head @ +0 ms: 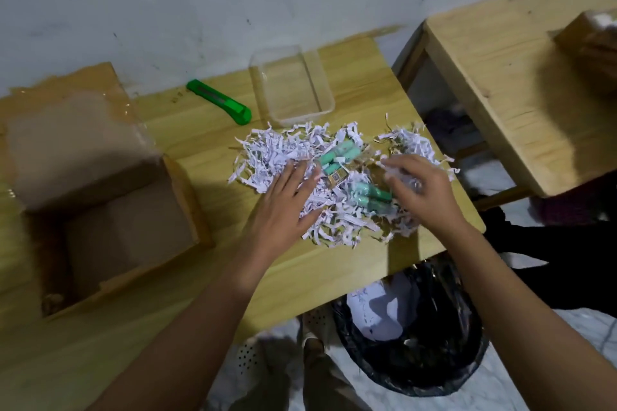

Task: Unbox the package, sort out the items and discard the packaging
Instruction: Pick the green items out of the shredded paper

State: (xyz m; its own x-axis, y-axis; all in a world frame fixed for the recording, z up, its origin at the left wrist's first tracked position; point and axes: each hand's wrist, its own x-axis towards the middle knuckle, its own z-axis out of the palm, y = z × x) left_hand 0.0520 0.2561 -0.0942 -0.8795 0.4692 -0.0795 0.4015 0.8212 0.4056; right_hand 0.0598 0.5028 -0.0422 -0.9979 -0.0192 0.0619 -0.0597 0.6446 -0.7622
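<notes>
A: Where are the hands?
B: Centre frame. The left hand (283,200) lies flat, fingers spread, on the shredded paper (283,157); the right hand (419,192) pinches some shreds.
A: The box?
B: The open cardboard box (110,210) sits at left.

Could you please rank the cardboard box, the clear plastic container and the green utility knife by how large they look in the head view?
1. cardboard box, though nearest the camera
2. clear plastic container
3. green utility knife
</notes>
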